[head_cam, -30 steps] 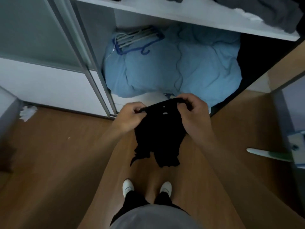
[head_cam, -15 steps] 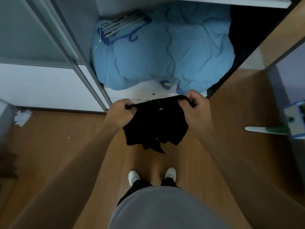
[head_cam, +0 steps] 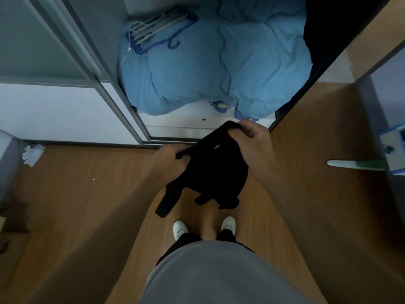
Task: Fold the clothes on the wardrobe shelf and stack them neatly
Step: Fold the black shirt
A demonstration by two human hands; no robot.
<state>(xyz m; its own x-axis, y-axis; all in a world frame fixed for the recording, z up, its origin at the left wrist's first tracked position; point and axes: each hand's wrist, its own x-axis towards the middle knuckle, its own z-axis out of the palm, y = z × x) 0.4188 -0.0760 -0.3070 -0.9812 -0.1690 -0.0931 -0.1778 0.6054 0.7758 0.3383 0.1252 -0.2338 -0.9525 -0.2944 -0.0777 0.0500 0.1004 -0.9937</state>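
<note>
A black garment (head_cam: 215,170) hangs in the air in front of me, above the wooden floor. My left hand (head_cam: 167,163) grips its left edge with curled fingers. My right hand (head_cam: 254,145) grips its upper right edge, a little higher and farther forward. The cloth bunches below my hands, and one strip dangles at the lower left. A small pale label shows near the garment's top.
The open wardrobe's bottom compartment holds a bulky light-blue duvet (head_cam: 219,69) with blue hangers (head_cam: 157,31) on it. A sliding door (head_cam: 43,51) stands at the left. A crumpled white paper (head_cam: 32,153) lies on the floor. A white and green object (head_cam: 359,165) sticks in from the right.
The camera has tilted further down. My left hand has dropped lower than my right, tilting the garment's top edge. More cloth now dangles at the lower left.
</note>
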